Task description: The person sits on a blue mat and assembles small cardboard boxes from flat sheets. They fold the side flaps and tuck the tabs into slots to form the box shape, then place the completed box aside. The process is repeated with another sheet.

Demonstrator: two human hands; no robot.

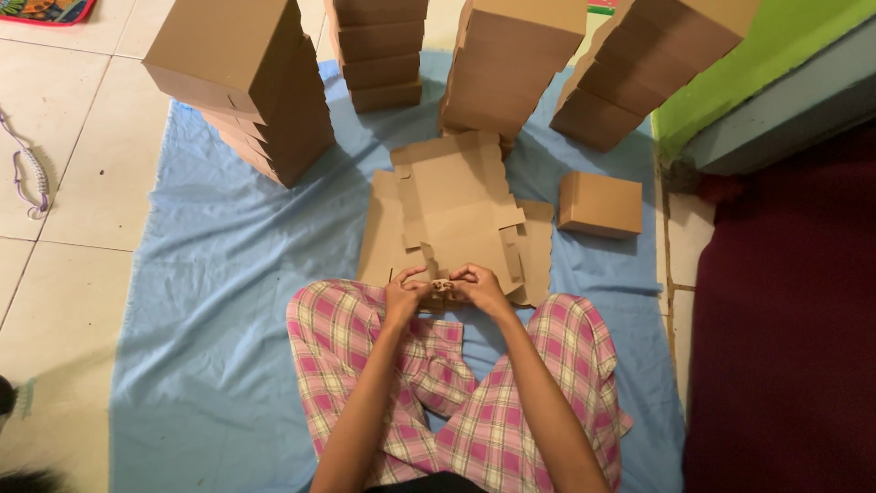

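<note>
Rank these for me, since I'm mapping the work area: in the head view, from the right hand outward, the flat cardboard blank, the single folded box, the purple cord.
1. Flat cardboard blank: touching the right hand, just ahead.
2. Single folded box: ahead, to the right.
3. Purple cord: far left on the tiles.

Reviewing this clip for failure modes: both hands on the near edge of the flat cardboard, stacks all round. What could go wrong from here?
1. The leaning box stack at far left could topple onto the flat cardboard blank.
2. Left hand and right hand pinch one small tab; it might tear or crease.
3. The blanks lie loosely piled on the blue sheet and may slide.
</note>
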